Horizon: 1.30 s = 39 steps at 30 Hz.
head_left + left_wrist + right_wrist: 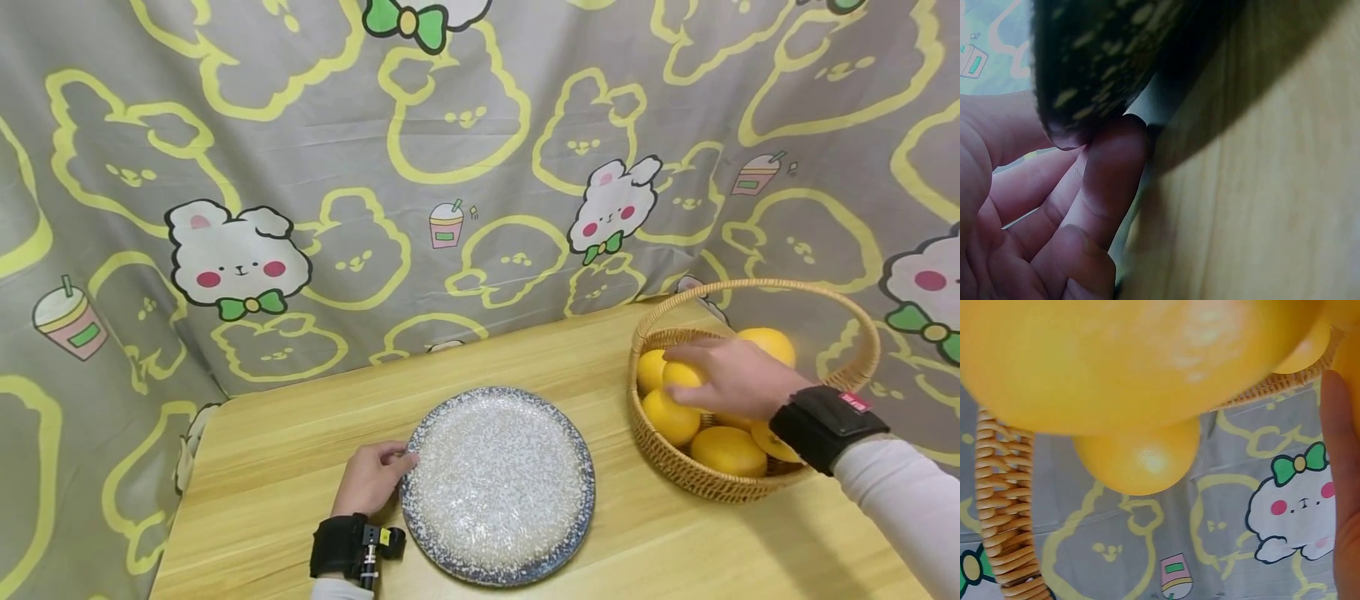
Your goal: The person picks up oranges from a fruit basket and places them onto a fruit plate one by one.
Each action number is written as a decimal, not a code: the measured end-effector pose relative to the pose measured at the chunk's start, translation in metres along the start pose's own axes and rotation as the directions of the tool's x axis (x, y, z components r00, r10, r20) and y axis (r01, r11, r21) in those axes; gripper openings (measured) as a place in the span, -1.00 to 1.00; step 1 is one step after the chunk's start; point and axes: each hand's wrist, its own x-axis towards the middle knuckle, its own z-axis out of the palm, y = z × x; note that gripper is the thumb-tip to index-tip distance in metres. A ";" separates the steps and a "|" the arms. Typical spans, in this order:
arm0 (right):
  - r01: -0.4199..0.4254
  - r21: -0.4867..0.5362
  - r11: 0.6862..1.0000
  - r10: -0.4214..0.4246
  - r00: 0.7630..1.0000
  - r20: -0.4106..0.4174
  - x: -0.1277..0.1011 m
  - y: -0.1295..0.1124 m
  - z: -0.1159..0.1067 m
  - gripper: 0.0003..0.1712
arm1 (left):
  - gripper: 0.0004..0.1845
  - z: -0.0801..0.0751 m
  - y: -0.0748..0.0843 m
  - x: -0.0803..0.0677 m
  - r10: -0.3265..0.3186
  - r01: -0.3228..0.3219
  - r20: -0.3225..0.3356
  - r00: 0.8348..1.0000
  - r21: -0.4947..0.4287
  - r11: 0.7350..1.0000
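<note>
Orange (681, 374) sits in the wicker basket (750, 492) at table's 3 o'clock, right hand (731, 379) curled over it. Left hand (371, 477) pinches the speckled plate (498, 483) rim at 9 o'clock. Bare tabletop (300, 433) lies open toward 10 o'clock.

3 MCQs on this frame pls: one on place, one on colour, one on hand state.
1. Where does the basket stand relative to the plate?
A. behind it
B. to its right
C. on it

2. What colour is the fruit in the basket?
A. yellow-orange
B. green
C. red

3. What is the left hand doing?
A. lying flat on the table
B. lifting a fruit
C. pinching the plate's rim

Answers:
1 B, the head view shows the basket right of the plate.
2 A, every fruit is yellow-orange.
3 C, the left wrist view shows fingers at the rim; the right hand grips a fruit.
</note>
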 end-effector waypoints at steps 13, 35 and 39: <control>0.071 -0.009 0.997 -0.071 0.997 0.000 0.011 -0.029 0.005 -0.43 | -0.67 0.000 -0.005 0.001 -0.008 0.008 -0.006 1.000 0.014 1.000; 0.317 0.111 0.942 -0.312 0.948 -0.056 0.035 -0.093 0.048 -0.47 | -0.66 0.000 0.000 0.000 0.014 -0.014 0.001 1.000 0.003 1.000; 0.343 0.133 0.930 -0.341 0.939 -0.037 0.037 -0.104 0.060 -0.44 | -0.65 -0.001 0.000 -0.001 0.035 -0.035 0.004 0.999 -0.004 0.999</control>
